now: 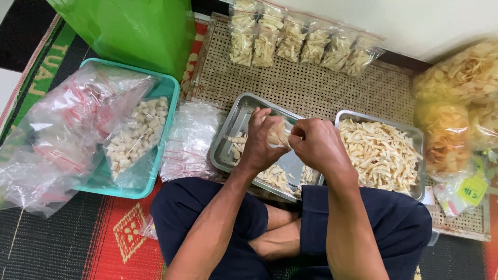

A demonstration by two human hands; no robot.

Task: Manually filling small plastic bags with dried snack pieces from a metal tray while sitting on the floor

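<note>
I sit cross-legged on a mat. My left hand [263, 141] and my right hand [316, 144] meet over a metal tray [234, 120] and together grip a small clear bag of pale snack sticks [280, 132], mostly hidden by my fingers. Loose snack sticks [275, 177] lie in that tray below my hands. A second metal tray [417, 136] to the right is heaped with the same sticks.
A teal plastic tray [168, 89] at left holds a bag of pale chunks [136, 136] and crumpled clear bags [62, 129]. Empty clear bags [191, 136] lie beside it. Filled snack packets [306, 44] line the far edge; big bags of chips [456, 109] sit right; a green bag [135, 28] stands behind.
</note>
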